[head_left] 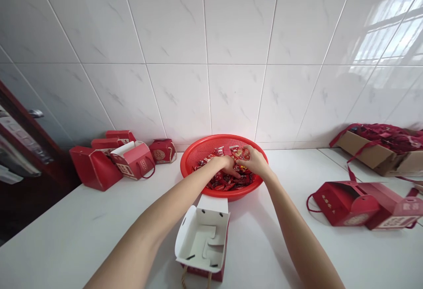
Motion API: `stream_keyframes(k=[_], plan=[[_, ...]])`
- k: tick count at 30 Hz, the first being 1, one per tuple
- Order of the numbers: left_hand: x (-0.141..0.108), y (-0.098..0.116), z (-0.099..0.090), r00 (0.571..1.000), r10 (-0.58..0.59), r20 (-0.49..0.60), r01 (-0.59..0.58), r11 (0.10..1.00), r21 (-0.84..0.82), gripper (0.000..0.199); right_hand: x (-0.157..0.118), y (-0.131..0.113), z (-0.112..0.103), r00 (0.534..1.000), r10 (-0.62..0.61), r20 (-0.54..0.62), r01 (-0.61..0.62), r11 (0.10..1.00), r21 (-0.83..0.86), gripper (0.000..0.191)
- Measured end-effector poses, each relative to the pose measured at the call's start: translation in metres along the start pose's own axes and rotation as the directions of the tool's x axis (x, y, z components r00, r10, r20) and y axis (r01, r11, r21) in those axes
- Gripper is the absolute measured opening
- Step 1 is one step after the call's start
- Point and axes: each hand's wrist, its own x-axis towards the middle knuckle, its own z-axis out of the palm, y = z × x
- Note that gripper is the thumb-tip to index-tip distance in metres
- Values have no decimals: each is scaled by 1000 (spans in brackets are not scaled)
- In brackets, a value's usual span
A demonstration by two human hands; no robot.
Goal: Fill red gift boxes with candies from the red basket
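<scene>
Right hand (pixel 255 160) grip clenched on red foil packet (pixel 240 153). Left hand (pixel 227 164) grip unclear, among packets (pixel 224 182) in round red plastic basket (pixel 211 144).

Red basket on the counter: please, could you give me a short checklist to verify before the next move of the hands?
1. Left hand: ok, it is inside the red plastic basket, among the wrapped sweets.
2. Right hand: cannot tell if it grips anything; its fingers overlap a red-and-gold packet.
3. Basket: ok, it rests on the white counter.
4. White-lined red box: ok, it stands open in front of the basket, its inner card showing.
5. Other red boxes: ok, they stand left of the basket, apart from the hands.
</scene>
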Motion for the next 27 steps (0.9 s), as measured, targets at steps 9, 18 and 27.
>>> stream_keyframes(k=[9, 18, 27], plan=[[1, -3, 8, 999, -12, 30, 15, 996, -86, 36, 1, 3, 2, 1000, -6, 6, 6, 1000, -16, 38], [3, -2, 11, 999, 29, 38, -23, 988, -151, 27, -2, -1, 0, 1000, 6, 26, -6, 1000, -31, 35], [-11, -26, -5, 984, 173, 35, -148, 916, -372, 33, 0, 1, 0, 1000, -22, 18, 22, 1000, -20, 33]])
